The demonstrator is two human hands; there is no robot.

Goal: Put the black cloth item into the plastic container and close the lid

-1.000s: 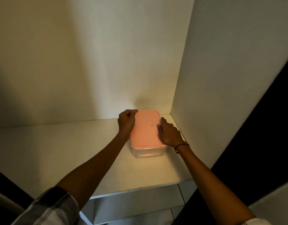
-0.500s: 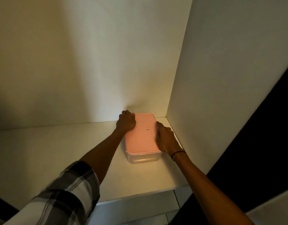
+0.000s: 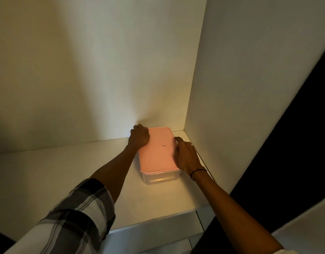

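Observation:
A clear plastic container [image 3: 160,178] with a pink lid [image 3: 157,153] stands on a white shelf [image 3: 48,176], deep in the right back corner. The lid lies flat on the box. My left hand [image 3: 139,137] is curled over the lid's far left corner. My right hand [image 3: 185,154] rests flat against the lid's right edge, fingers pointing to the back. No black cloth item is visible; the lid hides the box's inside.
The shelf's back wall [image 3: 103,70] and right side panel [image 3: 249,88] close in just behind and right of the box. A lower shelf [image 3: 167,235] shows beneath the front edge. To the right is a dark gap [image 3: 286,143].
The box has slid further back toward the corner with both hands on it. My view has moved closer and my left sleeve has come into sight.

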